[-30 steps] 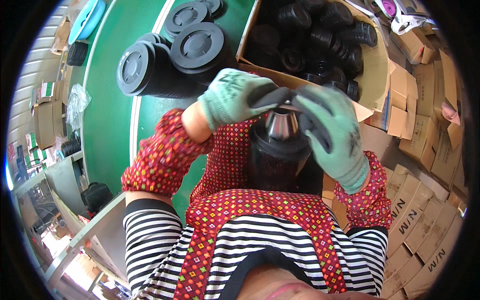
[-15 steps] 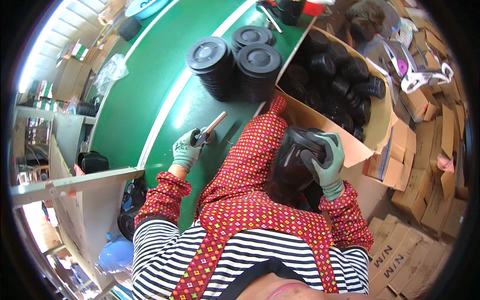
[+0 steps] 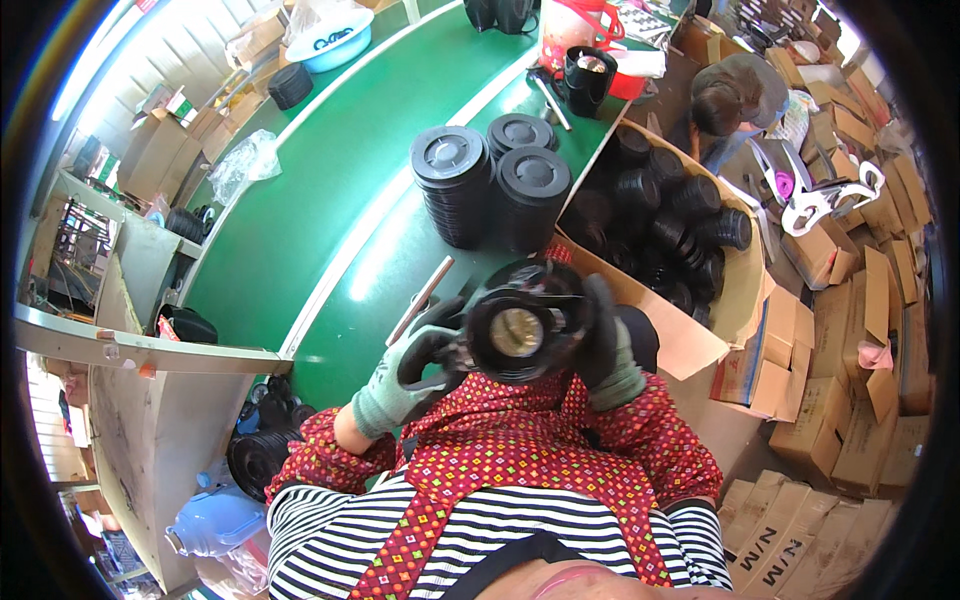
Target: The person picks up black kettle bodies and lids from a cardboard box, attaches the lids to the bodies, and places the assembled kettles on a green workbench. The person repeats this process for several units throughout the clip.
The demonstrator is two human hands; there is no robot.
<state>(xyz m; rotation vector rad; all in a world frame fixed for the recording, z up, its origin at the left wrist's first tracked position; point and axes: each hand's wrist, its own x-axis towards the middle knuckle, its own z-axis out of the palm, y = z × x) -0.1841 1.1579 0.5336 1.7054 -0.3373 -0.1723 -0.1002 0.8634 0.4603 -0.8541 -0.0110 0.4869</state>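
Observation:
I hold a black round plastic housing (image 3: 484, 338) in front of my apron, its round opening facing up and showing a pale golden inside. My right hand (image 3: 608, 350) is closed around its right side. On the other side, my left hand (image 3: 418, 368) has its fingers curled at the rim. A slim brown rod-like tool (image 3: 422, 298) sticks up from the left hand; its lower end is hidden. Both hands wear grey-green gloves with dark palms. Just beyond stand stacks of black ribbed discs (image 3: 450, 190) on the green table (image 3: 330, 215).
To the right, an open carton (image 3: 735, 330) holds many black ribbed parts. Farther back are a black cup (image 3: 586, 82), a red-lidded jug (image 3: 575, 30) and a blue basin (image 3: 335, 45). Another person (image 3: 735, 95) bends down at the far right. Flattened cartons (image 3: 800, 530) lie at the lower right.
My right hand has brought the black housing leftward to the middle and turned its opening up. The left hand, still with the tool, has moved right to meet it. The view has shifted.

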